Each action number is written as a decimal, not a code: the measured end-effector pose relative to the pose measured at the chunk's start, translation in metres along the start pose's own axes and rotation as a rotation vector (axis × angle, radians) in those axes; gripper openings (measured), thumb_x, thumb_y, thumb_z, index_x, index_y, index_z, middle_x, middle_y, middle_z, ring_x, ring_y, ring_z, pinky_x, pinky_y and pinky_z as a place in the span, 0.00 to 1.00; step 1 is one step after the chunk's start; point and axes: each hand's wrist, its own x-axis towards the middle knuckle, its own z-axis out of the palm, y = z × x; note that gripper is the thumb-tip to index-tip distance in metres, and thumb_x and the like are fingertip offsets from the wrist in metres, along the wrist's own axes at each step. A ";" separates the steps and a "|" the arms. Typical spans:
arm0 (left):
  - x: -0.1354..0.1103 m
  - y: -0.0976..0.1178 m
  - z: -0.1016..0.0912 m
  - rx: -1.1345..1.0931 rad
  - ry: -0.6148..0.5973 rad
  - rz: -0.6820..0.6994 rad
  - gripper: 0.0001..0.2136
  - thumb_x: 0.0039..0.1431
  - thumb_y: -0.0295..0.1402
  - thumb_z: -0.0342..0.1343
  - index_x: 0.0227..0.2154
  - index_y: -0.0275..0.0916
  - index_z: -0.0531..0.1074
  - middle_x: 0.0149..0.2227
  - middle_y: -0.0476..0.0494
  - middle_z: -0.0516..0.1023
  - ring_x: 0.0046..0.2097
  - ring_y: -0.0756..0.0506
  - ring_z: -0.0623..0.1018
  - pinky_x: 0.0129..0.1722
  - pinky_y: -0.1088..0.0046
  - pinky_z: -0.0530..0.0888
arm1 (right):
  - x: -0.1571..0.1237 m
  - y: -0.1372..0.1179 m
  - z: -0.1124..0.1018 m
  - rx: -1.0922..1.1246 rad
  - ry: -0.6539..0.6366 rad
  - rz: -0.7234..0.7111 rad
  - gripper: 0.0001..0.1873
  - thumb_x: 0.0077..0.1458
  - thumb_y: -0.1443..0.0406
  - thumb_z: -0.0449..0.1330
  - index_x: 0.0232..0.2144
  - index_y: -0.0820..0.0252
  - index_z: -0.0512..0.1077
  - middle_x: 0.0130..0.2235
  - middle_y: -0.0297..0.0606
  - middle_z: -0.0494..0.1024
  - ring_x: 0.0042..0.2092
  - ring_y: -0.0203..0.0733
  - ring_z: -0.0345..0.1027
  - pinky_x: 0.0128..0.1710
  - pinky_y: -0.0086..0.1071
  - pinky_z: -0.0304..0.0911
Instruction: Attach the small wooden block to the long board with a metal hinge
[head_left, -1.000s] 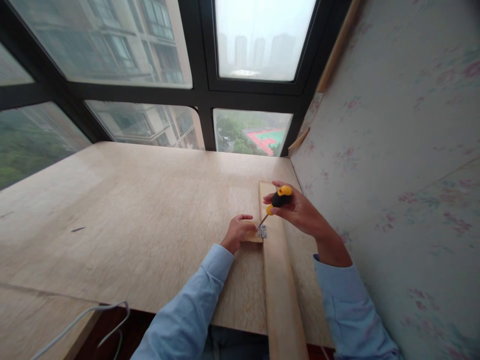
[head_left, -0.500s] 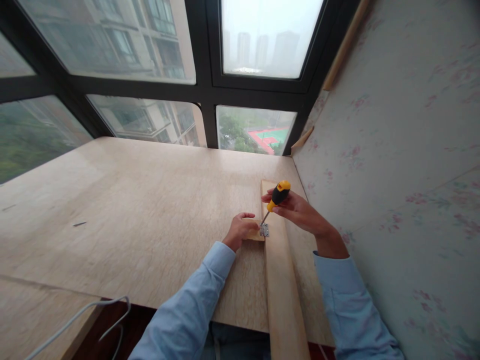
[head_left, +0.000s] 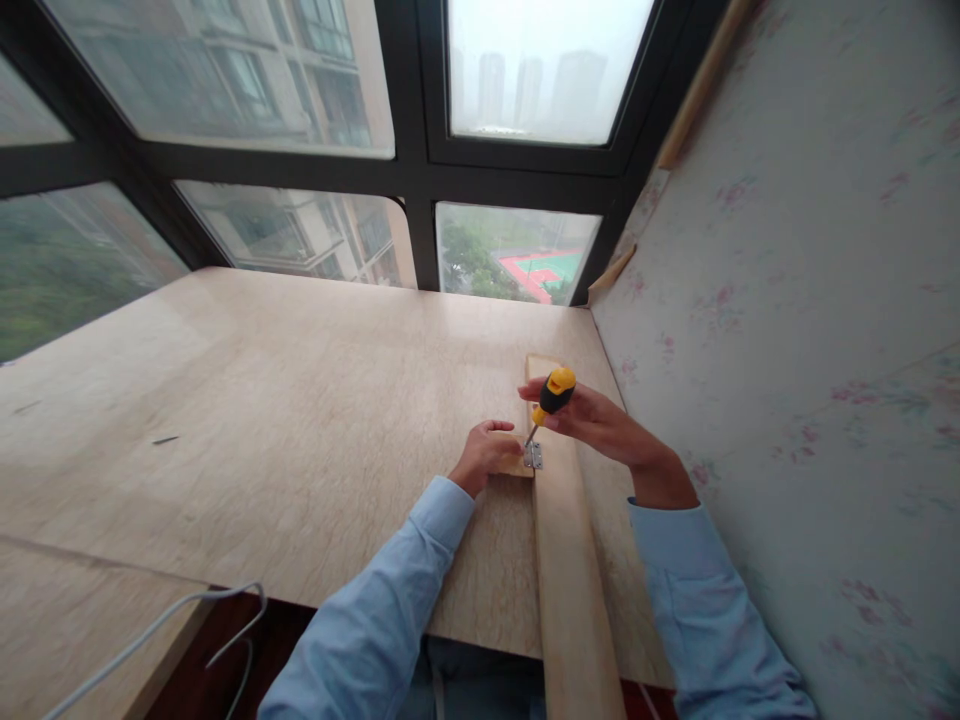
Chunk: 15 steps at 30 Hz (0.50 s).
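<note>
We list: screwdriver [head_left: 556, 392], one, gripped in our right hand [head_left: 589, 420]; hinge [head_left: 533, 456], one; boards [head_left: 574, 590], two, the shorter [head_left: 516, 466] held, partly hidden, by our left hand [head_left: 484, 452]. Alongside: wall [head_left: 810, 330], one.

- Lit by pale, hazy daylight through the window [head_left: 551, 75].
- Reflected softly on the tabletop [head_left: 480, 325] near the window.
- Dimmer along the wall [head_left: 787, 270].
- Stretched toward the edges.

Right of centre on my feed, I see a yellow-and-black screwdriver [head_left: 556, 392] and a silvery hinge [head_left: 533, 456]. The long board [head_left: 576, 580] is pale tan; I read the tabletop [head_left: 300, 400] as beige with fine brownish streaks. Plain light blue sleeves [head_left: 367, 600] show low in the frame. At right, whitish wallpaper [head_left: 787, 350] carries pink flowers; black window frames [head_left: 416, 175] cross the top.
</note>
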 end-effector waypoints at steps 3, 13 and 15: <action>0.000 0.001 0.000 0.004 -0.005 -0.007 0.23 0.35 0.19 0.63 0.40 0.31 0.71 0.28 0.40 0.78 0.26 0.46 0.75 0.27 0.71 0.69 | -0.001 -0.001 -0.001 0.015 0.036 0.022 0.23 0.47 0.53 0.67 0.44 0.56 0.73 0.44 0.42 0.79 0.49 0.49 0.73 0.49 0.48 0.69; 0.001 0.000 0.000 0.018 -0.010 -0.003 0.24 0.34 0.20 0.63 0.41 0.30 0.71 0.29 0.38 0.78 0.26 0.46 0.75 0.27 0.71 0.69 | 0.007 0.019 0.001 -0.192 0.350 -0.011 0.34 0.40 0.51 0.70 0.47 0.54 0.65 0.41 0.37 0.75 0.44 0.45 0.71 0.49 0.45 0.67; 0.000 0.000 0.000 0.023 -0.006 0.000 0.24 0.34 0.20 0.64 0.40 0.31 0.71 0.29 0.39 0.78 0.26 0.46 0.75 0.27 0.71 0.69 | 0.002 0.014 -0.002 -0.051 0.230 0.003 0.36 0.43 0.52 0.69 0.52 0.51 0.60 0.50 0.41 0.73 0.52 0.46 0.68 0.53 0.46 0.64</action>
